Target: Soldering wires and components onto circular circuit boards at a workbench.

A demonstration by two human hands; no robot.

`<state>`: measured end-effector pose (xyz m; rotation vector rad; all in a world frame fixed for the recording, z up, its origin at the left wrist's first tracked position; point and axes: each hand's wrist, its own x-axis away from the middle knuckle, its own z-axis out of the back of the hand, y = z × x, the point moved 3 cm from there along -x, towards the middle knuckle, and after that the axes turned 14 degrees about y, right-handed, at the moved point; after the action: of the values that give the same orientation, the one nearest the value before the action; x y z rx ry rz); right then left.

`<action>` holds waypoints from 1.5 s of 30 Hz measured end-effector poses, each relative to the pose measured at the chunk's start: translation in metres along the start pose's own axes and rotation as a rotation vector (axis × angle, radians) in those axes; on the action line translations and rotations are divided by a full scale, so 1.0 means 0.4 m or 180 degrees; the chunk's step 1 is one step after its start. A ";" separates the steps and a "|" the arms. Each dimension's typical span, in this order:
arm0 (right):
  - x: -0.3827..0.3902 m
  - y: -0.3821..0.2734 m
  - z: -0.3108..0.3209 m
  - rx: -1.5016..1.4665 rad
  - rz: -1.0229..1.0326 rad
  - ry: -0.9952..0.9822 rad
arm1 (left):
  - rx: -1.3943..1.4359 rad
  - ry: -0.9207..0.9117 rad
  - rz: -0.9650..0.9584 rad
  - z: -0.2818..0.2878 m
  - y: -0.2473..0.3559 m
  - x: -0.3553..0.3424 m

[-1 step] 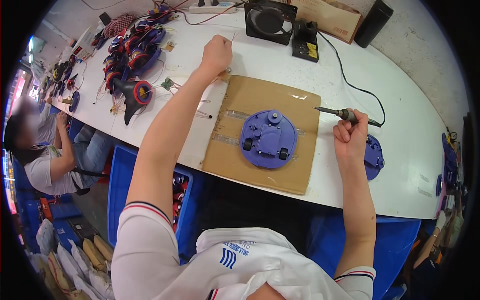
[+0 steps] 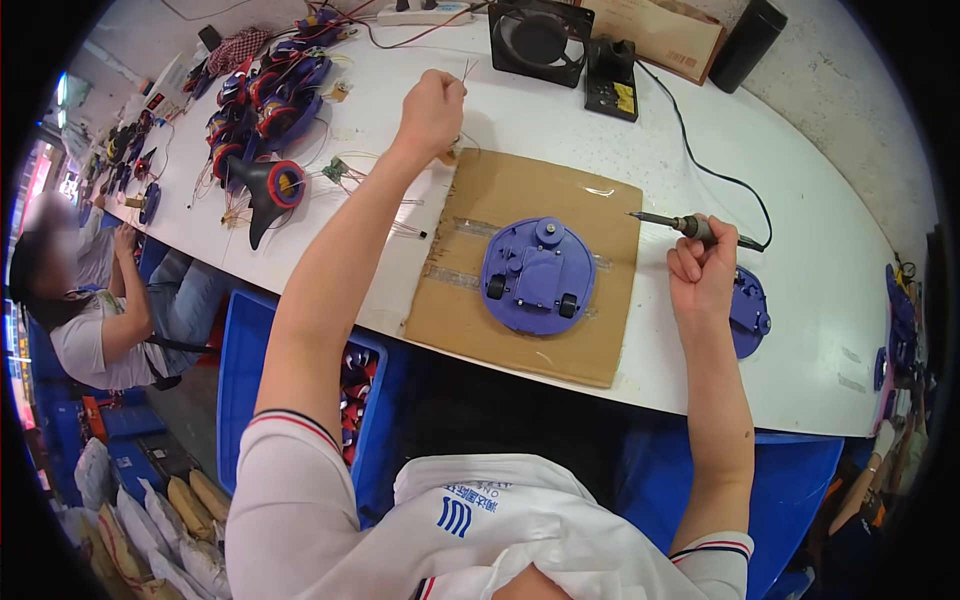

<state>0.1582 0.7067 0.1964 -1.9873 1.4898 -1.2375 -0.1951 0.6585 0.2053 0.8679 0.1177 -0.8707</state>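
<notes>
Purple round base (image 2: pixel 537 275): flat on the cardboard sheet (image 2: pixel 600 340), between both hands.
Right hand (image 2: pixel 703 268): fisted around soldering iron (image 2: pixel 680 224), tip pointing left.
Left hand (image 2: pixel 431 110): arm stretched forward, fingers pinching thin wire (image 2: pixel 466 70).

I'm looking down at a small electronics assembly workshop: a long white workbench (image 2: pixel 800 300) carries a corded soldering iron (image 2: pixel 690 226), a black square cooling fan (image 2: pixel 538 38), heaps of wired purple plastic housings (image 2: pixel 265 95), and another seated worker (image 2: pixel 100 300) alongside
</notes>
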 end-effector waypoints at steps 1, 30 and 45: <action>0.004 0.000 -0.004 0.0019 0.0014 -0.0021 | 0.1401 0.0218 0.0188 0.060 0.041 0.058; 0.121 0.033 -0.052 0.0586 0.0172 -0.0555 | 0.2953 -0.0146 0.1871 0.274 0.139 0.489; 0.160 0.079 -0.039 0.1025 0.0669 -0.1077 | 0.1503 0.0734 0.0122 0.236 0.159 0.583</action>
<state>0.1307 0.6402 0.2094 -1.6791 1.2107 -0.9299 -0.0185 0.4682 0.2086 1.4083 0.0964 -0.7707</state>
